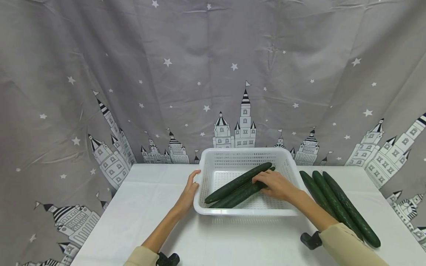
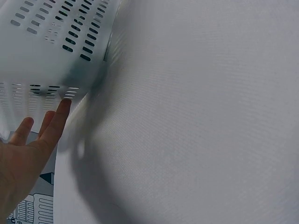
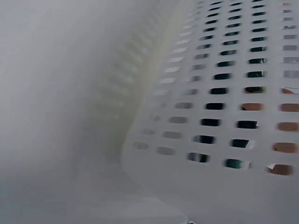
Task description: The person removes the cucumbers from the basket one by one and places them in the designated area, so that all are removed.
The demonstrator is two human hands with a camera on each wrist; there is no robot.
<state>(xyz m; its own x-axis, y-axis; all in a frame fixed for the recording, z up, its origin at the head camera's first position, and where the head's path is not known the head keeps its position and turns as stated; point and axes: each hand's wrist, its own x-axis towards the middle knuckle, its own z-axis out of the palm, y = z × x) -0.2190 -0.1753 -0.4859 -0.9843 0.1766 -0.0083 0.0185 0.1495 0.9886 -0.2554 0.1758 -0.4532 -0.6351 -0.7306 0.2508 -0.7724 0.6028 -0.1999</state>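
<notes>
Dark green cucumbers (image 1: 237,183) lie slanting side by side in a white plastic basket (image 1: 246,212) with slotted walls. My right hand (image 1: 274,183) reaches inside and grips the right end of the nearest cucumber (image 1: 241,195), its fingers bent over the top. At the basket's left side, my left hand (image 1: 188,194) touches the wall and rim. Seen from the left wrist, the fingers of that hand (image 2: 28,154) reach out fairly straight, one fingertip right at the slotted wall (image 2: 51,60). The right wrist view has the slotted wall (image 3: 219,112) in front, with green and skin patches through the holes.
Three more cucumbers (image 1: 342,203) lie on the white table (image 1: 133,207) to the right of the basket, partly behind my right forearm. A grey curtain (image 1: 186,55) printed with castles and stars hangs behind the table. Dark wrist devices (image 1: 311,240) sit at both sleeves.
</notes>
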